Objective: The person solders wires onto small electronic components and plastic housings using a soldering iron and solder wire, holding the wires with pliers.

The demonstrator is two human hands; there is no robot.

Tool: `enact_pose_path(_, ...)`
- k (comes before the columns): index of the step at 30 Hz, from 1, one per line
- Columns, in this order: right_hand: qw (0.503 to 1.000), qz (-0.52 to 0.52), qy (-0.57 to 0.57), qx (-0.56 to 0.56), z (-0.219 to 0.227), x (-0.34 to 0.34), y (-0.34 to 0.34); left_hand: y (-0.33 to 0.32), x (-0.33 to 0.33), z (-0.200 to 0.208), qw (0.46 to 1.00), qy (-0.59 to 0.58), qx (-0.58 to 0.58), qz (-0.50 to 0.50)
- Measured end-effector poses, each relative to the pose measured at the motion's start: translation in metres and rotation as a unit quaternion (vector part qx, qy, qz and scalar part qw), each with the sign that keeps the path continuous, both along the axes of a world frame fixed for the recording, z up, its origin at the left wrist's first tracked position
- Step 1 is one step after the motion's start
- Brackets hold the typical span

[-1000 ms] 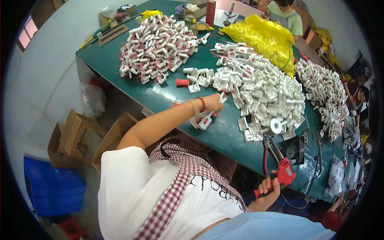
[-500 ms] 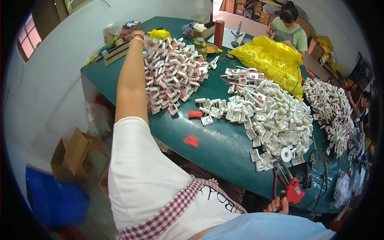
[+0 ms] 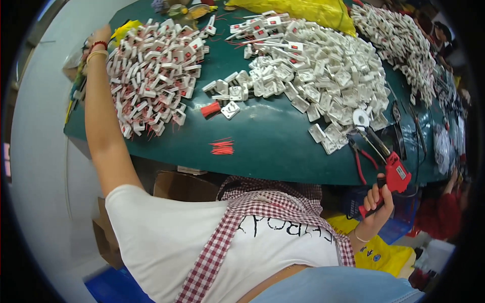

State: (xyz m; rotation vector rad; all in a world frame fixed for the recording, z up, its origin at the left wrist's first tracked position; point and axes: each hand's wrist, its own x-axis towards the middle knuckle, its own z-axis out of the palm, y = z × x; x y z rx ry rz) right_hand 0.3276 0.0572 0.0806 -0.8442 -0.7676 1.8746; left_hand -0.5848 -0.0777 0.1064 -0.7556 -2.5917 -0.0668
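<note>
My left arm stretches to the far left of the table. My left hand (image 3: 102, 36) is beside a small yellow bag (image 3: 126, 29), its fingers too unclear to read. Below it spreads a heap of white plastic parts with red pieces and red wires (image 3: 151, 83). In my right hand (image 3: 378, 204) is the handle of a red soldering gun (image 3: 397, 174), held at the table's front edge. The gun's barrel points toward a white solder spool (image 3: 361, 118). Red-handled pliers (image 3: 361, 160) lie left of the gun. Short red wires (image 3: 222, 147) sit at the front middle, near a red bundle (image 3: 210, 109).
A large heap of white plastic housings (image 3: 338, 76) covers the table's right middle. Another heap of white parts (image 3: 399, 45) lies further right. A big yellow bag (image 3: 313, 12) is at the back. Below the edge are a cardboard box (image 3: 184, 187) and a blue crate (image 3: 399, 222).
The view has swung down and left. My right hand now shows more fully, raised with the soldering gun at the table edge. My left arm remains stretched out to the far left.
</note>
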Motion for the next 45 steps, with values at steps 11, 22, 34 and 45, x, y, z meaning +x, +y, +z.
enact_pose_path(11, 0.999, -0.044, 0.000, -0.002, 0.001, 0.003, -0.015, 0.286, 0.339, -0.100, 0.946, -0.012, -0.022, -0.322)
enact_pose_path(22, 0.993, -0.113, -0.014, -0.038, 0.002, 0.040, -0.003, 0.305, 0.293, -0.129, 0.936, -0.203, -0.107, -0.266)
enact_pose_path(34, 0.995, -0.091, -0.014, -0.039, -0.002, 0.020, 0.009, 0.335, 0.288, -0.119, 0.870, -0.181, -0.015, -0.459)
enact_pose_path(45, 0.994, -0.100, -0.020, -0.029, 0.001, 0.027, 0.012, 0.356, 0.327, -0.130, 0.897, -0.207, 0.040, -0.388)
